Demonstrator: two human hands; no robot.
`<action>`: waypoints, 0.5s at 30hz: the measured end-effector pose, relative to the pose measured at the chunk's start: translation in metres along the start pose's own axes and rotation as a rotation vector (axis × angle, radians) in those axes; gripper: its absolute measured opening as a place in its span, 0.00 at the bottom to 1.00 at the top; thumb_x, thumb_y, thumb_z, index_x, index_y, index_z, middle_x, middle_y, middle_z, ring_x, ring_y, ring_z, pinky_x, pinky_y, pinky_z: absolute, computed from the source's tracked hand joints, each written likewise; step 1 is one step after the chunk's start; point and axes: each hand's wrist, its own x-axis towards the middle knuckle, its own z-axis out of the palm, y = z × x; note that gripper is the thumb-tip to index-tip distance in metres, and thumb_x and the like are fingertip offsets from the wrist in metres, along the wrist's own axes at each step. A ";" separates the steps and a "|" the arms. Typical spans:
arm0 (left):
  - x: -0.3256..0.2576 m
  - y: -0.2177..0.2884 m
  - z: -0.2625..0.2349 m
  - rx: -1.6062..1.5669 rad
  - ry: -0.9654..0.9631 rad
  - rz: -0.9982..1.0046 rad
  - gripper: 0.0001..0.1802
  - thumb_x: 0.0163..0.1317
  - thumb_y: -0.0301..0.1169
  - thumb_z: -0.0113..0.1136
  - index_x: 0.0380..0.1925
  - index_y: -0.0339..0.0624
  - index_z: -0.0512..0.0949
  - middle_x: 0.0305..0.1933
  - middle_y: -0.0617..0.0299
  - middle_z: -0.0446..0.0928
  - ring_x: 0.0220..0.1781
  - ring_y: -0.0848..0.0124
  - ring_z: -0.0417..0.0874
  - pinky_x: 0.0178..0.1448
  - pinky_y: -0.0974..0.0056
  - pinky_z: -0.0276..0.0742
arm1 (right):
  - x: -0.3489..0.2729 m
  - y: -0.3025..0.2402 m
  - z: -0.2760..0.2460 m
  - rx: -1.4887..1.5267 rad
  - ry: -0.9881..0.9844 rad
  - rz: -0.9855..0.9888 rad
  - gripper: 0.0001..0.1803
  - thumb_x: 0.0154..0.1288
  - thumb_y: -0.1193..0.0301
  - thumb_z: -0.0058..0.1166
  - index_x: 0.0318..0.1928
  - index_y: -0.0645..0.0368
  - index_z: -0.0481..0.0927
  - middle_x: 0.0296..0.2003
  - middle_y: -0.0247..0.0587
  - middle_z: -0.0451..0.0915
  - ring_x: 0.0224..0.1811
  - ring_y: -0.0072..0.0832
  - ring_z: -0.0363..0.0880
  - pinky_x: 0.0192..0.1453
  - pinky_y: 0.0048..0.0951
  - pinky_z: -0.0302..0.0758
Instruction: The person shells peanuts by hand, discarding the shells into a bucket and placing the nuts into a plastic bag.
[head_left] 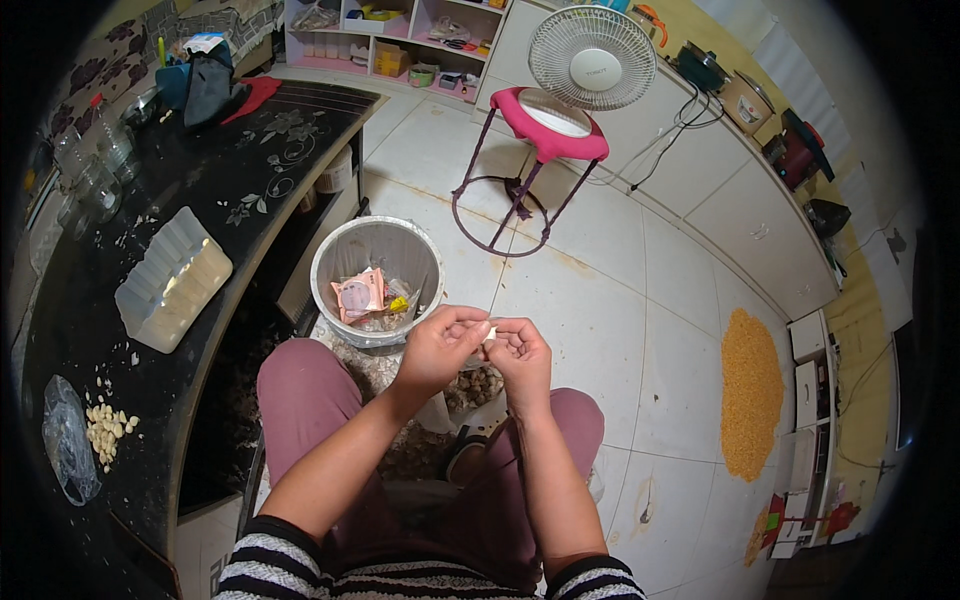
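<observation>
In front of my knees, my left hand [437, 348] and my right hand [522, 360] meet with fingertips pinched together. Between them shows a small white piece, which looks like a garlic clove [490, 334]. Below the hands, partly hidden by them, brownish unpeeled cloves [474, 388] lie in a pale plastic bag [434, 412]. Just beyond my left hand stands a grey bin [430, 250] holding a pink packet [360, 295] and other rubbish. Pale peeled cloves [108, 430] are heaped on the black table to my left.
The black table [190, 255] carries a translucent ribbed tray [150, 320] with pale cloves in it, a crumpled plastic bag [68, 440] and glass jars [95, 185]. A fan [592, 68] rests on a pink stool [570, 143] ahead. Yellow grain [752, 395] is spread on the right floor.
</observation>
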 end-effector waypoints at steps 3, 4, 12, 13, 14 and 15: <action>0.004 -0.016 -0.007 0.105 -0.032 -0.111 0.12 0.61 0.34 0.49 0.22 0.37 0.70 0.21 0.68 0.67 0.22 0.82 0.66 0.26 0.76 0.63 | 0.001 0.006 0.004 -0.057 -0.011 -0.048 0.10 0.52 0.83 0.48 0.38 0.66 0.70 0.30 0.36 0.75 0.28 0.16 0.72 0.32 0.16 0.71; 0.004 -0.025 -0.009 0.180 -0.078 -0.138 0.14 0.62 0.36 0.48 0.21 0.39 0.69 0.19 0.70 0.65 0.20 0.82 0.64 0.24 0.76 0.61 | 0.001 0.005 0.006 -0.078 -0.004 -0.056 0.10 0.52 0.82 0.49 0.38 0.66 0.70 0.30 0.35 0.75 0.28 0.15 0.72 0.31 0.15 0.71; 0.005 -0.013 -0.006 -0.090 -0.171 -0.309 0.19 0.65 0.42 0.39 0.21 0.44 0.68 0.15 0.74 0.60 0.15 0.85 0.55 0.19 0.76 0.50 | 0.001 0.006 0.006 -0.718 0.008 -0.341 0.09 0.51 0.76 0.52 0.35 0.61 0.73 0.24 0.40 0.76 0.22 0.25 0.73 0.26 0.25 0.70; 0.004 -0.010 -0.005 -0.123 -0.171 -0.315 0.19 0.65 0.43 0.38 0.21 0.44 0.68 0.15 0.75 0.60 0.15 0.85 0.55 0.18 0.76 0.50 | 0.000 0.004 0.006 -0.813 -0.003 -0.340 0.09 0.51 0.74 0.51 0.35 0.61 0.72 0.23 0.43 0.75 0.22 0.30 0.74 0.27 0.28 0.70; 0.003 -0.008 -0.004 -0.156 -0.171 -0.321 0.19 0.66 0.43 0.38 0.20 0.45 0.68 0.14 0.75 0.59 0.14 0.85 0.54 0.18 0.76 0.49 | -0.001 0.004 0.006 -0.909 -0.014 -0.338 0.10 0.51 0.73 0.50 0.36 0.61 0.72 0.23 0.46 0.75 0.22 0.35 0.74 0.27 0.32 0.70; 0.003 -0.008 -0.004 -0.197 -0.176 -0.357 0.18 0.66 0.42 0.38 0.24 0.43 0.69 0.18 0.74 0.62 0.18 0.86 0.56 0.21 0.77 0.52 | -0.002 0.005 0.006 -0.910 -0.020 -0.356 0.10 0.53 0.73 0.49 0.37 0.61 0.72 0.22 0.45 0.74 0.22 0.34 0.73 0.27 0.30 0.70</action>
